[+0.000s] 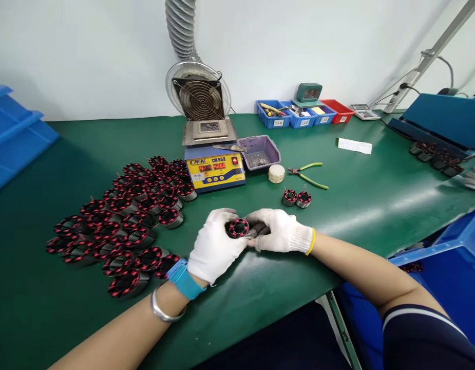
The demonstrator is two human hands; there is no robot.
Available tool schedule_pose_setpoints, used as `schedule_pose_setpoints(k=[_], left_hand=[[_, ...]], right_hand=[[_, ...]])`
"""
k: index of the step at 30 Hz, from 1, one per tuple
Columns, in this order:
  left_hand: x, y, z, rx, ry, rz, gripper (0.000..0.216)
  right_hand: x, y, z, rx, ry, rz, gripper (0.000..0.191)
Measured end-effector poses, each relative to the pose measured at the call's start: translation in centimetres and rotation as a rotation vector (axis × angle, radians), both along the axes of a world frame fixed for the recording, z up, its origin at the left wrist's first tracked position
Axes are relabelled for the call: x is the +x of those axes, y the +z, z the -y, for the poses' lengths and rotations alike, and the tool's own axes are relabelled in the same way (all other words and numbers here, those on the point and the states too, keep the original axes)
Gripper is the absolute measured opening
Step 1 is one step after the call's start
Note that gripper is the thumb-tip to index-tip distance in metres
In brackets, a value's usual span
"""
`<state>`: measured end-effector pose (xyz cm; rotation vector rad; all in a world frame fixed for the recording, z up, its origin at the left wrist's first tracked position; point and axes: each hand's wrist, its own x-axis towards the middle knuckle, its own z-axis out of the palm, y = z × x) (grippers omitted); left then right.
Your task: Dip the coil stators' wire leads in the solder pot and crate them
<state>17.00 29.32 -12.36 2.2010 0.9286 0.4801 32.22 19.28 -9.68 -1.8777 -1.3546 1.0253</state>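
Observation:
My left hand (219,244), in a white glove, is closed around a motor stator (238,227), a ring with black and pink-red windings, held with its round face toward me. My right hand (278,229), also gloved with dark-stained fingertips, meets it from the right. Its fingers are curled and pressed together at the stator's edge; what lies between them is hidden. Two more stators (297,198) stand side by side beyond my right hand. A large group of similar stators (125,221) covers the bench on the left. Green-handled cutting pliers (310,174) lie open behind the pair.
A yellow-fronted solder pot (216,172) with red digits stands beneath a fan and duct (202,97). Beside it are a purple tray (278,154) and a round cream-coloured tin (276,173). Blue tool bins (273,115) line the wall. At right, another person's gloved hand (474,178) shows.

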Motion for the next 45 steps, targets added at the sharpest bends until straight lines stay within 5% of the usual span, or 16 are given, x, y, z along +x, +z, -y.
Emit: schedule_pose_setpoints(k=[6,12,19,23,29,34,39,45], left_hand=[[0.0,-1.3,0.2,-0.129,0.067,0.226,0.061],[-0.1,-2.2,0.5,-0.197,-0.165,0.325,0.065],[-0.5,-0.6,0.3,-0.132,-0.140,0.164,0.051],[-0.4,-0.2,0.2,-0.397,-0.185,0.153,0.015],[-0.6,0.7,0.7,-0.755,-0.253,0.279,0.023],[-1.8,1.7,1.0,-0.684,-0.172,0.531,0.018],[-1.5,1.1,0.7,-0.613,0.172,0.710,0.034],[-0.7,-0.5,0.9,-0.596,-0.003,0.623,0.051]], right_hand=[[-3.3,-1.1,0.0,0.133,-0.290,-0.349,0.047],[-3.6,-0.4,0.6,0.225,-0.285,0.055,0.047],[-2.4,-0.2,1.0,0.357,-0.207,0.369,0.045],[-1.9,0.2,1.0,0.374,-0.185,0.392,0.045],[-0.8,1.2,0.7,0.426,-0.158,0.266,0.041],[0.4,0.8,0.1,0.396,-0.274,0.287,0.043],[0.6,1.0,0.1,0.420,-0.299,0.241,0.043],[0.0,1.2,0.4,0.441,-0.278,0.230,0.042]])
